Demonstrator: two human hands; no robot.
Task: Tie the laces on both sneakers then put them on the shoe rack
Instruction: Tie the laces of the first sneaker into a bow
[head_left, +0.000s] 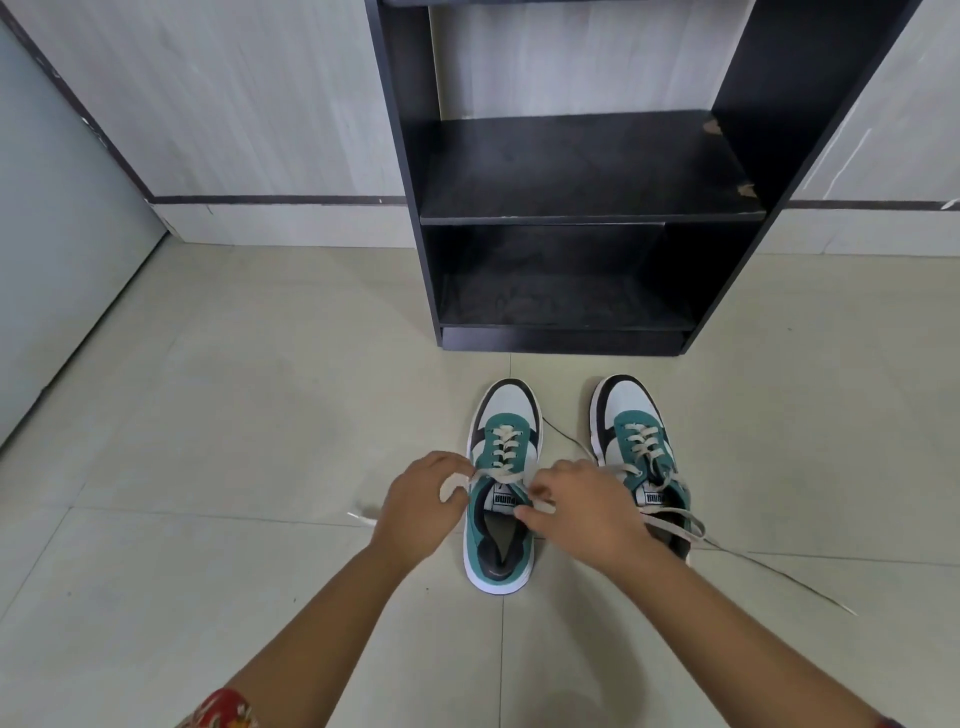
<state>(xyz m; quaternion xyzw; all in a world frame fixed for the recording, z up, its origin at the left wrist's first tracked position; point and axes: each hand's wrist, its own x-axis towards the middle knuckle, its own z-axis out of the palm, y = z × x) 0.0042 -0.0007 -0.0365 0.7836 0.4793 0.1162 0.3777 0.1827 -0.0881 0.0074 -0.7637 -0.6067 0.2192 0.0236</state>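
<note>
Two green, white and black sneakers stand side by side on the tiled floor, toes pointing at the rack. Over the left sneaker (503, 415), my left hand (418, 506) grips a loop of its pale lace at the shoe's left side. My right hand (584, 512) pinches the other end of that lace at the tongue's right side. The right sneaker (631, 415) is partly hidden behind my right hand, and its untied laces (675, 517) trail loose across the floor to the right. The black shoe rack (582, 171) stands just beyond the shoes, with two bare shelves.
A pale panelled wall with a dark stripe runs behind the rack. A grey door or panel (57, 234) closes off the left side. Beige floor tiles spread around the shoes on all sides.
</note>
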